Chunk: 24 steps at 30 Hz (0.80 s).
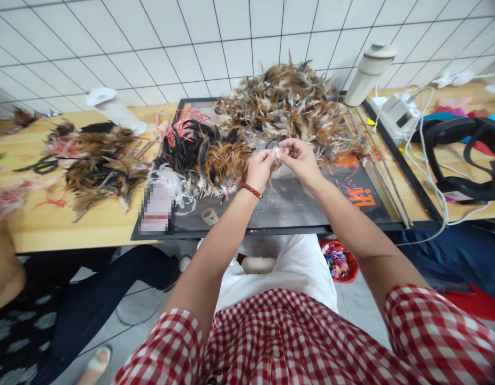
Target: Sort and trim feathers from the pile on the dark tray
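My left hand (260, 167) and my right hand (299, 160) meet over the dark board (263, 214), fingertips pinched together. Between them is a dark feather (272, 143) with something small and pale at its base; the fingers partly hide it. Just behind my hands rises a big heap of brown and cream feathers (287, 107). To the left of my left hand lies a row of black and brown feathers (207, 155), its pale quill ends toward me. White strips (167, 179) are bunched at the row's left end.
A small tape roll (209, 216) lies near the board's front edge. Thin sticks (386, 171), a bottle (370, 75), a power strip (397, 115) and a black headset (464, 158) stand right. More feathers (103, 166) and a white container (117, 111) are left, near another person's leg (111, 283).
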Each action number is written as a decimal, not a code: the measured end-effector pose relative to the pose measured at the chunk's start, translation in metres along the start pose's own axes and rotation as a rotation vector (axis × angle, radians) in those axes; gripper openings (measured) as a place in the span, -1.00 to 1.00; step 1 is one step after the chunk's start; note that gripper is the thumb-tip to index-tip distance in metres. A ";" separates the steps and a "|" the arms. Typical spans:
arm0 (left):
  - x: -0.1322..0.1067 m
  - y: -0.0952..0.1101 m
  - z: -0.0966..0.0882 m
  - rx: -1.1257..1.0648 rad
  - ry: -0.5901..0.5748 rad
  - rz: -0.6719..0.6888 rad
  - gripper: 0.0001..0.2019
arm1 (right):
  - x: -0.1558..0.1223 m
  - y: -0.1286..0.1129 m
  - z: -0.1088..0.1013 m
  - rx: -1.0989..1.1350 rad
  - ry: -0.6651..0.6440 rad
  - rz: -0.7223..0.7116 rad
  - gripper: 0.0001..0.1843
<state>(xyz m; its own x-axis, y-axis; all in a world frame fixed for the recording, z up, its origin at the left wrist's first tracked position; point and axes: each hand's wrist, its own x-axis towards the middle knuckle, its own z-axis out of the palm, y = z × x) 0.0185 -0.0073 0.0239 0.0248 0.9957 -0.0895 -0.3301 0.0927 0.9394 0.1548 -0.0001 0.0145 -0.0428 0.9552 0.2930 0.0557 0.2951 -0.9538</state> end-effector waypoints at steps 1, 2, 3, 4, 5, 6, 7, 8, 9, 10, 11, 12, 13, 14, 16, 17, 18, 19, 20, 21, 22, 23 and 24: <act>0.000 0.000 0.000 -0.003 -0.008 0.017 -0.79 | 0.000 -0.001 0.000 0.017 -0.021 0.005 -0.36; -0.001 0.001 0.000 -0.007 -0.021 0.026 -0.81 | 0.000 -0.001 0.000 0.043 -0.043 0.012 -0.33; -0.001 0.001 0.000 -0.015 -0.036 0.027 -0.82 | -0.001 -0.002 -0.001 0.071 -0.060 0.019 -0.31; -0.002 0.002 -0.001 -0.024 -0.051 0.020 -0.83 | 0.000 -0.003 -0.001 0.094 -0.069 0.025 -0.30; -0.002 0.002 -0.001 -0.032 -0.066 0.008 -0.83 | 0.000 -0.003 -0.002 0.108 -0.072 0.031 -0.29; -0.003 0.003 -0.001 -0.038 -0.079 -0.005 -0.83 | 0.001 -0.002 -0.003 0.115 -0.071 0.037 -0.28; -0.003 0.003 -0.001 -0.037 -0.088 -0.019 -0.82 | 0.002 -0.001 -0.005 0.117 -0.070 0.042 -0.27; -0.003 0.004 -0.001 -0.029 -0.093 -0.029 -0.81 | 0.003 0.001 -0.006 0.115 -0.069 0.046 -0.26; -0.003 0.004 0.000 -0.013 -0.092 -0.035 -0.80 | 0.004 0.002 -0.007 0.112 -0.065 0.050 -0.26; -0.003 0.004 0.001 0.007 -0.087 -0.038 -0.80 | 0.005 0.004 -0.007 0.110 -0.061 0.054 -0.26; -0.003 0.004 0.001 0.024 -0.079 -0.038 -0.79 | 0.005 0.004 -0.008 0.112 -0.058 0.059 -0.26; -0.003 0.004 0.002 0.034 -0.071 -0.036 -0.78 | 0.005 0.004 -0.008 0.123 -0.058 0.066 -0.26; -0.003 0.004 0.003 0.034 -0.066 -0.031 -0.76 | 0.005 0.004 -0.009 0.142 -0.064 0.077 -0.26; -0.004 0.004 0.003 0.028 -0.068 -0.028 -0.74 | 0.004 0.002 -0.009 0.169 -0.076 0.094 -0.27; -0.005 0.006 0.003 0.014 -0.088 -0.031 -0.71 | 0.003 -0.002 -0.010 0.222 -0.107 0.137 -0.28; -0.006 0.006 0.003 0.013 -0.108 -0.036 -0.69 | 0.002 -0.004 -0.011 0.237 -0.122 0.159 -0.28; -0.007 0.007 0.003 0.017 -0.131 -0.041 -0.67 | 0.001 -0.005 -0.012 0.242 -0.135 0.177 -0.29; -0.008 0.007 0.002 0.023 -0.155 -0.043 -0.65 | 0.001 -0.006 -0.012 0.239 -0.145 0.187 -0.30; -0.008 0.008 0.002 0.028 -0.178 -0.043 -0.63 | 0.001 -0.007 -0.013 0.232 -0.152 0.190 -0.31; -0.009 0.008 0.001 0.031 -0.198 -0.039 -0.62 | 0.001 -0.006 -0.014 0.225 -0.154 0.185 -0.32; -0.009 0.007 0.001 0.032 -0.212 -0.036 -0.62 | 0.002 -0.005 -0.014 0.217 -0.151 0.175 -0.34; -0.009 0.007 0.000 0.033 -0.220 -0.036 -0.63 | 0.002 -0.004 -0.014 0.209 -0.142 0.159 -0.36; -0.009 0.006 0.000 0.037 -0.225 -0.042 -0.65 | 0.003 -0.003 -0.014 0.200 -0.129 0.140 -0.36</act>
<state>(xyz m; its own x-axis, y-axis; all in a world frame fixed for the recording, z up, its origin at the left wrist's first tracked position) 0.0161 -0.0153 0.0300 0.2494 0.9667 -0.0569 -0.2892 0.1304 0.9483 0.1680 0.0023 0.0188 -0.1763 0.9714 0.1588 -0.1271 0.1375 -0.9823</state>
